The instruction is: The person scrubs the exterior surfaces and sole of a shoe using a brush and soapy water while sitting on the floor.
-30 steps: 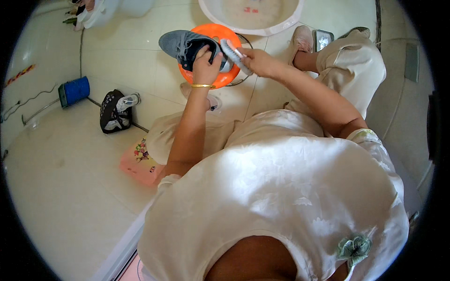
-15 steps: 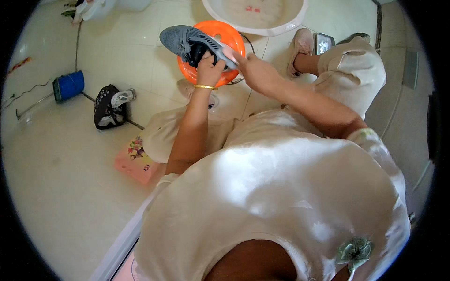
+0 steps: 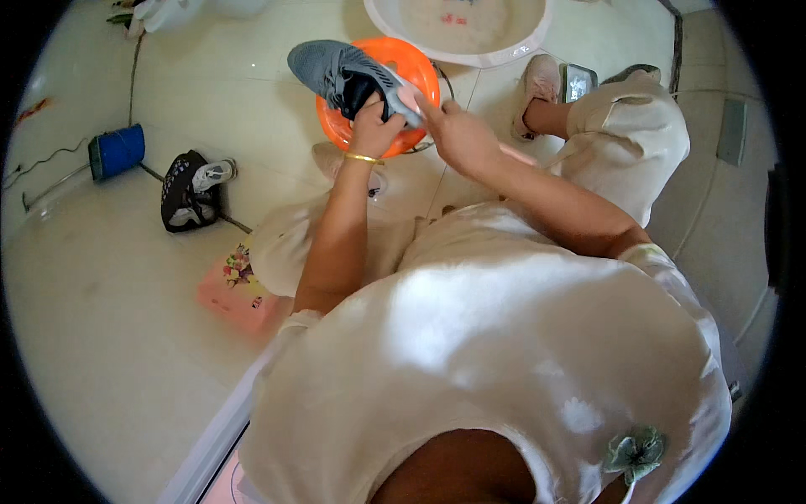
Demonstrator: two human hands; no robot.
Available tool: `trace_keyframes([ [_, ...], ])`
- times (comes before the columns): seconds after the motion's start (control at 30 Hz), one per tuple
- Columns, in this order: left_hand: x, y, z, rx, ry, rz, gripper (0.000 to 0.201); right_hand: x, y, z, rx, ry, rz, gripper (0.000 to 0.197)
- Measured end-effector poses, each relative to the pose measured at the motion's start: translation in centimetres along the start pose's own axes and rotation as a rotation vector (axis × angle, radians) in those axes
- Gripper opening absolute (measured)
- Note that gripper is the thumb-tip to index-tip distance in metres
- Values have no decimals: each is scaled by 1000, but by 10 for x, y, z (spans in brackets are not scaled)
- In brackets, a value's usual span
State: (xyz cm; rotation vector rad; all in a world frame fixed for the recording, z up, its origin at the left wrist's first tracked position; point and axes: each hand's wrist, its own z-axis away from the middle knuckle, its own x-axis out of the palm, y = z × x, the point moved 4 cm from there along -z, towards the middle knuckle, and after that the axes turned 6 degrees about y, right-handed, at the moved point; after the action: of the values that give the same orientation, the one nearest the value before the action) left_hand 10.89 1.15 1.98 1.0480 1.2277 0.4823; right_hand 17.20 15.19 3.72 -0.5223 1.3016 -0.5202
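Note:
A grey sneaker (image 3: 323, 67) with a dark lining lies sideways over an orange round stool (image 3: 411, 63), its toe pointing left. My left hand (image 3: 374, 126), with a gold bangle at the wrist, is closed on the shoe's opening, its fingers partly inside. My right hand (image 3: 460, 141) grips a pink brush (image 3: 409, 96), whose head lies against the heel side of the sneaker. The brush's handle sticks out behind that hand, along my forearm. The bristles are hard to make out.
Beyond the stool stands a white basin (image 3: 541, 38) with cloudy water. On the tiled floor to the left are a black-and-white pair of shoes (image 3: 191, 191), a blue container (image 3: 117, 153) and a pink patterned box (image 3: 239, 294). A small clear-topped box (image 3: 579, 82) sits by my right foot.
My right hand and the brush have shifted slightly against the sneaker's heel side, and the handle now shows behind the hand. My left hand keeps its hold; the view has shifted a little.

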Motion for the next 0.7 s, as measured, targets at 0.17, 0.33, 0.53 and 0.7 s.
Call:
trace_keyframes([
  [0.17,5,-1,-5,-96,-47,-16,26,-1,-12,-78,-83,160,57,47],
  [0.33,1,-24,0,-117,-37,-22,25,3,-5,-25,-126,45,7,51],
  [0.53,7,0,-5,-9,-29,27,23,-1,-6,-63,-138,221,131,51],
  [0.7,6,-19,-1,-167,-80,24,25,-13,-16,-54,-160,105,103,50],
])
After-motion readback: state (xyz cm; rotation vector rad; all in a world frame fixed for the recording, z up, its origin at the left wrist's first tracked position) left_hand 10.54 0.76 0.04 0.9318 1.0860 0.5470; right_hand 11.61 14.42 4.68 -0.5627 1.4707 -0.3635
